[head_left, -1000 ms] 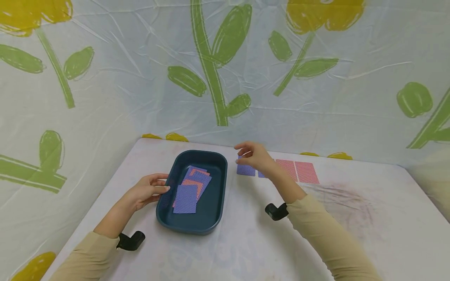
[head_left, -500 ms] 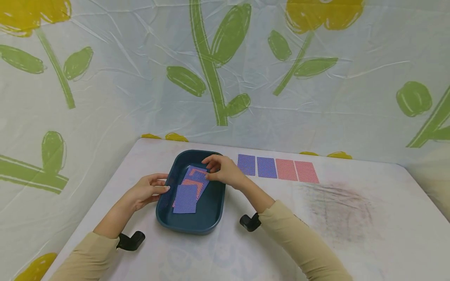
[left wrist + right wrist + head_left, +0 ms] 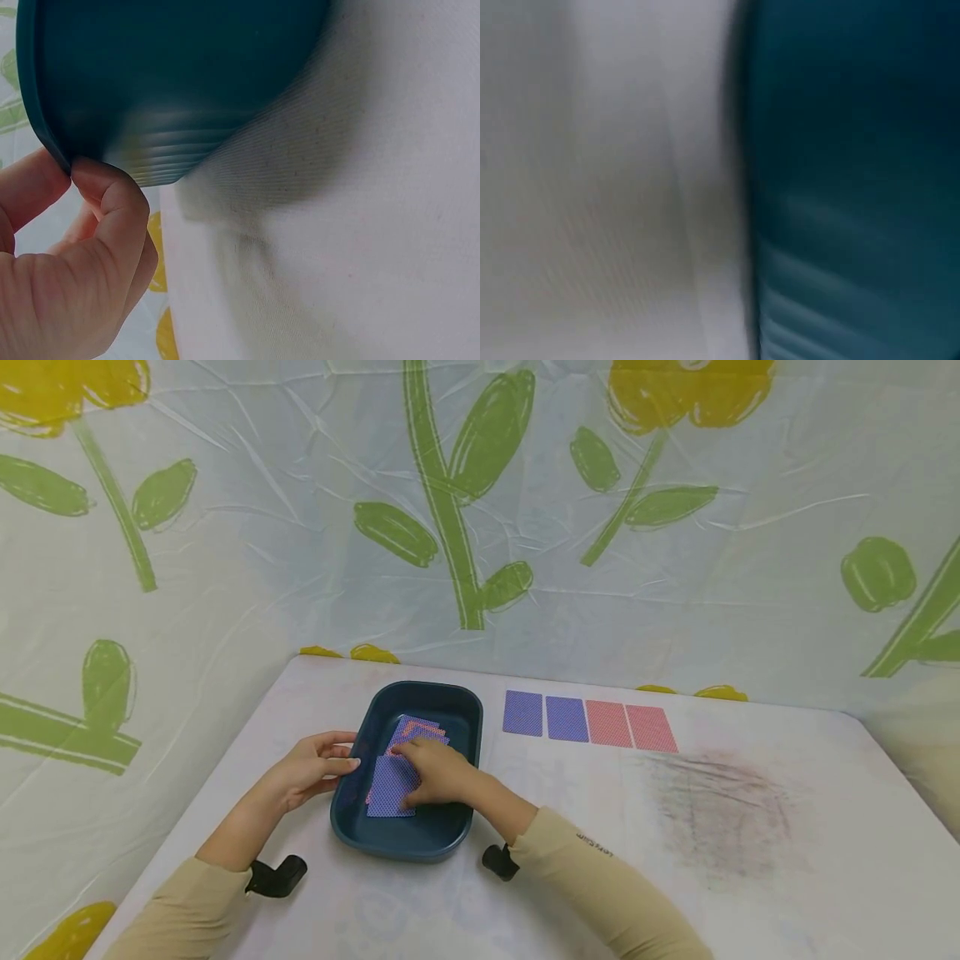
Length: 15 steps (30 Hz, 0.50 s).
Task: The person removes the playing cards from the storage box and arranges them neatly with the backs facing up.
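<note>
My left hand (image 3: pixel 307 770) holds the left rim of a dark teal tray (image 3: pixel 442 842); in the left wrist view, thumb and fingers (image 3: pixel 112 202) pinch that rim. Inside the tray lies an overlapping pile of blue- and red-backed playing cards. Over the pile is my right hand (image 3: pixel 442 774), its thumb and fingers spread apart across the top blue card (image 3: pixel 386 789). Whether the fingertips touch that card I cannot tell. The right wrist view is blurred and shows only the tray's outer side (image 3: pixel 855 225), not the hand.
Right of the tray, two blue cards (image 3: pixel 522 713) and two red cards (image 3: pixel 609 723) lie in a row near the table's back edge. A dark smudge (image 3: pixel 727 818) marks the white tabletop. A flower-printed sheet (image 3: pixel 300 527) hangs behind.
My right hand has moved left and nearer, from above the card row into the tray over the pile. The left hand and tray have stayed in place.
</note>
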Each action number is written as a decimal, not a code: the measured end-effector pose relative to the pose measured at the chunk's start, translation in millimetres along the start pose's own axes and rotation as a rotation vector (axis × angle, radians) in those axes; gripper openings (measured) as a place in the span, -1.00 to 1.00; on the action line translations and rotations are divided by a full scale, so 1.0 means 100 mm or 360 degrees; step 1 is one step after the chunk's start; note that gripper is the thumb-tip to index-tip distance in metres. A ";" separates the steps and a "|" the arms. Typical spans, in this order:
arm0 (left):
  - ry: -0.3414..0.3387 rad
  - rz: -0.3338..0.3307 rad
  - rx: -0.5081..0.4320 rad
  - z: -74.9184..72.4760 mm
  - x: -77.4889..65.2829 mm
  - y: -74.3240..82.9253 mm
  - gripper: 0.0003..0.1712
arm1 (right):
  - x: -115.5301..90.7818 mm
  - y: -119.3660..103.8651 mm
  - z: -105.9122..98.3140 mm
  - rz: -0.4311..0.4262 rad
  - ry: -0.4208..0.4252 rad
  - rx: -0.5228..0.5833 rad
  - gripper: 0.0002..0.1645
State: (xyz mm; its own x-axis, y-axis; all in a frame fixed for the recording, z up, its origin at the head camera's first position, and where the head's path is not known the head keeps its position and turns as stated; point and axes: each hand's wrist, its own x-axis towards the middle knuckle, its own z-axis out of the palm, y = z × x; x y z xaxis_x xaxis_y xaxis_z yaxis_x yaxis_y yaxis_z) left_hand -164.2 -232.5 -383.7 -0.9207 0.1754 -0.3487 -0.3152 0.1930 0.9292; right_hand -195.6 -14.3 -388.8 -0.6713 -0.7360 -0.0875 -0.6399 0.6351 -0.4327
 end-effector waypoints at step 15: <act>0.0003 0.0007 0.0007 0.00 0.00 -0.02 -0.34 | 0.00 -0.12 0.19 0.0136 0.0040 -0.0314 0.09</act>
State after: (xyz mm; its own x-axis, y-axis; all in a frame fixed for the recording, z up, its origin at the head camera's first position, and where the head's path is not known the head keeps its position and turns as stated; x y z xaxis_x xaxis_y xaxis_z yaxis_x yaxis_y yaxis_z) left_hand -163.8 -232.9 -385.4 -0.9226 0.1746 -0.3441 -0.3098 0.1966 0.9303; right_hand -181.3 -26.5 -400.3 -0.7337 -0.6731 -0.0932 -0.6394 0.7302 -0.2407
